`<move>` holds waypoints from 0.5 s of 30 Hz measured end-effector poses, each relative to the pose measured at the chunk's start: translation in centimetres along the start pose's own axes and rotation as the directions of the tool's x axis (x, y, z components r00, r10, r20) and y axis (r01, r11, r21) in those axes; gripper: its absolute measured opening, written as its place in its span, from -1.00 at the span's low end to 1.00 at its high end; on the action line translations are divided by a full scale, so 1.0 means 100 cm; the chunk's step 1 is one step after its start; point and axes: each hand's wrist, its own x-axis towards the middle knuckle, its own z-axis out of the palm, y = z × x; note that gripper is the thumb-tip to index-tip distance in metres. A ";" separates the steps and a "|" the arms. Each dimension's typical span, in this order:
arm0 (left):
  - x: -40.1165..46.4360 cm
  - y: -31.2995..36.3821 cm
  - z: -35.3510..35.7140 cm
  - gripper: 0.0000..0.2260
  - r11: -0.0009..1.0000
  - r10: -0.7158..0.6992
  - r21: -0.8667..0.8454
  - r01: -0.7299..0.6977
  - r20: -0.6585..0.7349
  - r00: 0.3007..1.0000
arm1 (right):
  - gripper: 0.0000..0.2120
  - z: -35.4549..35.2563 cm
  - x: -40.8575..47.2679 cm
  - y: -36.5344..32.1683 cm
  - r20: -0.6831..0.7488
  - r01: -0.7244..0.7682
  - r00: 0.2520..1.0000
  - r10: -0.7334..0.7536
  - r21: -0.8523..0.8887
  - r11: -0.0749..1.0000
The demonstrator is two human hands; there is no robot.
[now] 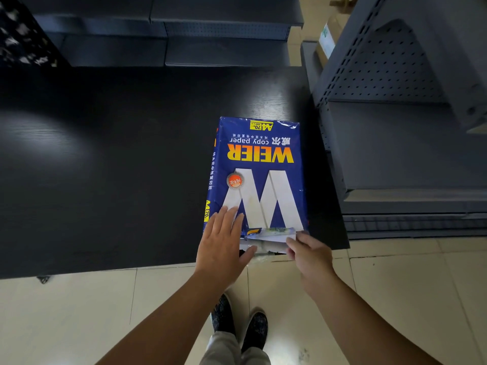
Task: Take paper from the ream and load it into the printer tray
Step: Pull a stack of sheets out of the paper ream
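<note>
A blue ream of copy paper [259,175] with yellow lettering and a big white W lies flat on a black table [105,167], near its front right corner. The wrapper's near end is torn open, and white paper [266,243] shows there. My left hand [224,241] rests flat on the ream's near left corner, fingers spread, thumb against the open end. My right hand [308,251] pinches the torn wrapper flap at the near right corner. A grey printer [400,143] stands to the right of the table; I cannot pick out its tray.
Dark shelving [168,32] runs along the back. A cardboard box [329,35] sits behind the printer. Pale floor tiles [79,312] lie below the table's front edge, and my shoes [239,325] stand close to it.
</note>
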 end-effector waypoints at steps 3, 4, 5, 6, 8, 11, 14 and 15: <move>-0.006 -0.001 -0.002 -0.30 1.000 -0.009 0.001 0.009 -0.032 0.999 | -0.85 -0.008 -0.007 -0.004 0.126 -0.099 0.989 0.079 0.159 0.982; -0.009 -0.001 -0.003 -0.31 1.000 -0.020 -0.018 0.019 -0.051 0.998 | -0.86 -0.011 -0.008 -0.004 0.168 -0.136 0.981 0.101 0.211 0.968; -0.013 -0.002 -0.005 -0.31 0.998 -0.037 -0.050 0.033 -0.072 0.997 | -0.85 -0.014 -0.010 -0.005 0.197 -0.162 0.974 0.113 0.255 0.953; -0.017 -0.002 -0.007 -0.32 0.994 -0.062 -0.094 0.053 -0.089 0.994 | -0.84 -0.017 -0.010 -0.004 0.209 -0.178 0.971 0.120 0.289 0.941; -0.028 -0.004 -0.010 -0.31 0.977 -0.123 -0.185 0.104 -0.098 0.988 | -0.82 -0.021 -0.015 -0.003 0.199 -0.189 0.972 0.126 0.336 0.923; -0.045 -0.005 -0.020 -0.27 0.922 -0.224 -0.329 0.202 -0.031 0.974 | -0.80 -0.029 -0.022 0.002 0.166 -0.176 0.979 0.122 0.365 0.914; -0.059 -0.002 -0.033 -0.34 0.778 -0.306 -0.574 0.253 0.004 0.952 | -0.87 -0.041 -0.030 0.005 0.158 -0.177 0.979 0.132 0.325 0.929; -0.061 -0.002 -0.034 -0.39 0.713 -0.348 -0.642 0.282 0.025 0.937 | -0.90 -0.045 -0.034 0.005 0.158 -0.181 0.978 0.139 0.297 0.938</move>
